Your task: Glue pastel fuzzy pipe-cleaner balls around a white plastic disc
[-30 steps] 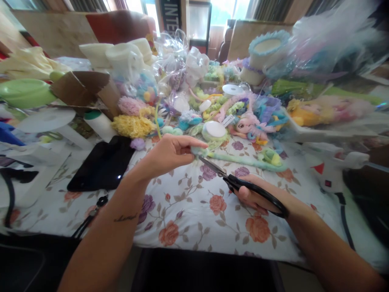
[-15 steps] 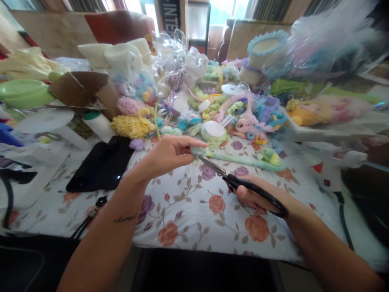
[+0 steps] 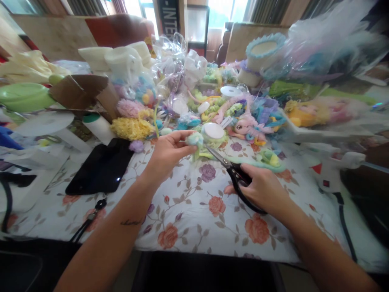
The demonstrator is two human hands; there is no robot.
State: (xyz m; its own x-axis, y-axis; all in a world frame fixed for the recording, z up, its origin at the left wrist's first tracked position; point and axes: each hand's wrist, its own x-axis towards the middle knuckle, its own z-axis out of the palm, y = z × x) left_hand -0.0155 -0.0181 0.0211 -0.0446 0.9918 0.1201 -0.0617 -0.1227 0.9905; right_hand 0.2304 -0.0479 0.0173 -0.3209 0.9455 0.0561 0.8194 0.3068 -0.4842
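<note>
Pinched between the thumb and fingers of my left hand [image 3: 173,150] is a small fluffy pale blue-green piece [image 3: 195,139], raised a little over the flowered cloth. My right hand [image 3: 263,186] grips black-handled scissors [image 3: 237,178], with the blades pointing up and left, their tips close beside the fluffy piece. Whether the blades touch it, I cannot tell. Behind the blades a long pale green fuzzy strip [image 3: 255,163] lies on the cloth, with a yellow-green curled bit [image 3: 270,157] at its right end. A round white disc [image 3: 213,130] rests just beyond.
A black tablet [image 3: 100,166] lies left of my left arm. A white glue gun [image 3: 330,170] stands on the right with its cord hanging down. Plush doll parts [image 3: 251,127], yellow yarn [image 3: 132,127] and plastic bags crowd the back of the flowered tablecloth [image 3: 194,219].
My left hand has lifted and turned, so the fluffy piece shows more. My right hand has rotated around the scissors' handles, its back now facing up, and the scissors have shifted slightly.
</note>
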